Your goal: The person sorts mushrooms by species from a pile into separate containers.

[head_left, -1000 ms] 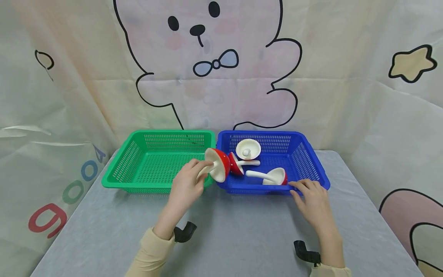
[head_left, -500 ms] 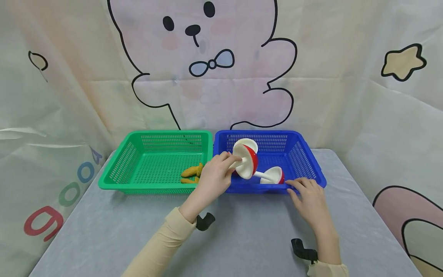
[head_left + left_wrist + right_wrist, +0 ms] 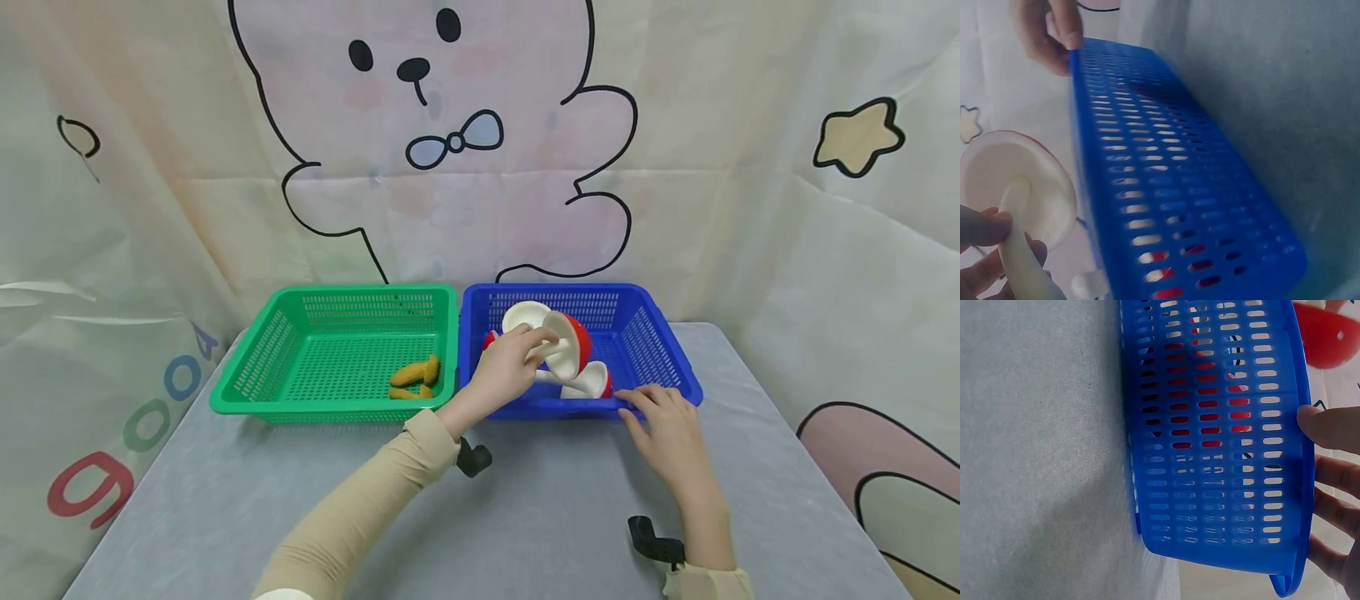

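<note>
My left hand pinches a toy mushroom by its white stem, its red cap tilted to the right, above the blue basket. In the left wrist view the pale underside of the cap faces the camera. Below and behind it in the basket lie other red-and-white mushrooms: one with its white underside up, one near the front wall, and a third mostly hidden by my hand. My right hand holds the basket's front rim, thumb outside and fingers over the edge.
A green basket stands close on the left of the blue one. Two yellow-brown, stubby mushroom-like pieces lie in its front right corner. Both baskets rest on a grey-covered table, with a printed curtain behind.
My left hand has carried the mushroom rightward, from the gap between the baskets to over the blue basket. This uncovered the yellow-brown pieces. My right hand has stayed on the rim.
</note>
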`<state>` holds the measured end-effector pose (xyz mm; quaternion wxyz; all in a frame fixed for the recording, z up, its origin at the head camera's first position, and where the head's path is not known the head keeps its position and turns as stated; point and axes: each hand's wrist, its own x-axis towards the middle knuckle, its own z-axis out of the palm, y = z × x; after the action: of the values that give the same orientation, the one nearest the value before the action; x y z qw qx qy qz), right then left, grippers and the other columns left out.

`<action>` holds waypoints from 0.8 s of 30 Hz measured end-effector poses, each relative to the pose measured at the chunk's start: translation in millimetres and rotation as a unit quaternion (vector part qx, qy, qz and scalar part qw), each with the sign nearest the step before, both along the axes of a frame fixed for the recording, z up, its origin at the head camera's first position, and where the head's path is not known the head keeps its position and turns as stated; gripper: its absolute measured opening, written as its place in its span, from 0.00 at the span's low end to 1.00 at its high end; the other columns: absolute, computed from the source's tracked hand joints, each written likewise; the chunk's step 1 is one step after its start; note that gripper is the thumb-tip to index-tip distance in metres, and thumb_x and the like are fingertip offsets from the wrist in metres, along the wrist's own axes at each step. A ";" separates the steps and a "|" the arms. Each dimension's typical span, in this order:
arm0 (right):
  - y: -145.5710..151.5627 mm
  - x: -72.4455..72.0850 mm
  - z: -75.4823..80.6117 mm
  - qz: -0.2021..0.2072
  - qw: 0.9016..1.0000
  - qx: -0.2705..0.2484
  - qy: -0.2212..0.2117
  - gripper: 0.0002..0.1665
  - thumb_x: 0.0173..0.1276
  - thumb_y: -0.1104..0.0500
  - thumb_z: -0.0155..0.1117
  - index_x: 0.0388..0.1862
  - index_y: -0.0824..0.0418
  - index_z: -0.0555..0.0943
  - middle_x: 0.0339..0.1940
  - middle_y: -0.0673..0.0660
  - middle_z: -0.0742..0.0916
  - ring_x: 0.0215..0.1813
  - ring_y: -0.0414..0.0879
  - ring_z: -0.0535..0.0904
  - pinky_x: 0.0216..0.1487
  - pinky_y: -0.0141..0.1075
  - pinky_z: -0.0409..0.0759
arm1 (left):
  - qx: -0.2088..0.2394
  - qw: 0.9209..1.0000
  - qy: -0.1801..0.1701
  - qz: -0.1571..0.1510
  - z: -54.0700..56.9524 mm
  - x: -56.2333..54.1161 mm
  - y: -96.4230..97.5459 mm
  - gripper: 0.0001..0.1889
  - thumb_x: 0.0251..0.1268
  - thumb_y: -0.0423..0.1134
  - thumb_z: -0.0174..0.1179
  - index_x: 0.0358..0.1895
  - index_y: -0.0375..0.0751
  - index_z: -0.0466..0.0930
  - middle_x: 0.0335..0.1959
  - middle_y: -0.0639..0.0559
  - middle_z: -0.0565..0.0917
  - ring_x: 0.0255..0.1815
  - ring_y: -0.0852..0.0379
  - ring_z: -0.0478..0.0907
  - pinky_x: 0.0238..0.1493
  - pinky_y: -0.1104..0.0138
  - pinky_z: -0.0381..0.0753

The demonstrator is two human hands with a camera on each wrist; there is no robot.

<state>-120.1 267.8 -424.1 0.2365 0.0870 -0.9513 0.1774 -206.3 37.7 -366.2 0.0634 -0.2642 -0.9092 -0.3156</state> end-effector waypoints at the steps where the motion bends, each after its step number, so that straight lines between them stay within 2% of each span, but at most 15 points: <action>1: 0.0 0.2 0.1 0.000 1.000 -0.001 -0.001 0.12 0.62 0.62 0.67 0.45 0.60 0.84 0.41 0.60 0.84 0.48 0.59 0.74 0.51 0.60 0.68 | 0.001 1.000 -0.010 0.002 -2.3 -3.0 2.7 0.15 0.66 0.35 0.59 0.53 0.53 0.80 0.40 0.53 0.82 0.31 0.59 0.75 0.24 0.77 0.72; 6: -0.7 0.8 0.3 0.004 1.000 -0.003 0.003 0.13 0.61 0.62 0.68 0.45 0.60 0.84 0.40 0.61 0.84 0.48 0.59 0.74 0.51 0.61 0.68 | 0.001 0.999 -0.047 0.006 -9.4 -13.6 14.5 0.14 0.66 0.35 0.59 0.52 0.52 0.80 0.43 0.52 0.83 0.39 0.58 0.79 0.31 0.74 0.78; 9: -0.9 0.6 0.2 0.005 1.000 -0.004 0.007 0.12 0.61 0.62 0.68 0.45 0.60 0.84 0.40 0.60 0.84 0.48 0.59 0.74 0.50 0.60 0.68 | 0.006 0.998 -0.059 0.012 -12.8 -18.0 20.1 0.14 0.65 0.34 0.59 0.52 0.51 0.81 0.44 0.51 0.83 0.42 0.56 0.80 0.40 0.68 0.81; 13: -0.8 0.2 0.0 0.003 1.000 -0.003 0.005 0.12 0.61 0.62 0.68 0.45 0.60 0.84 0.40 0.60 0.84 0.48 0.59 0.74 0.51 0.59 0.68 | 0.014 0.997 -0.068 0.015 -18.1 -23.6 26.3 0.14 0.64 0.32 0.60 0.51 0.49 0.81 0.43 0.50 0.84 0.42 0.55 0.79 0.47 0.63 0.81; 18: -0.2 0.5 0.7 0.002 1.000 -0.003 0.004 0.12 0.61 0.62 0.68 0.45 0.60 0.84 0.40 0.60 0.84 0.48 0.59 0.74 0.51 0.60 0.68 | 0.016 0.997 -0.080 0.017 -25.6 -29.6 32.0 0.15 0.63 0.31 0.59 0.52 0.47 0.81 0.43 0.49 0.84 0.43 0.55 0.78 0.49 0.63 0.80; 24: -0.2 0.5 1.3 0.001 1.000 0.002 0.010 0.12 0.61 0.62 0.68 0.44 0.60 0.85 0.40 0.60 0.84 0.48 0.59 0.74 0.50 0.60 0.69 | 0.003 0.995 -0.101 0.019 -32.3 -33.0 34.2 0.19 0.61 0.30 0.57 0.55 0.47 0.80 0.46 0.48 0.84 0.44 0.54 0.79 0.48 0.63 0.80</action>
<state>-119.6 267.6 -422.8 0.2455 0.0901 -0.9493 0.1744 -239.2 71.9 -398.5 -0.0216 -0.2134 -0.9148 -0.3421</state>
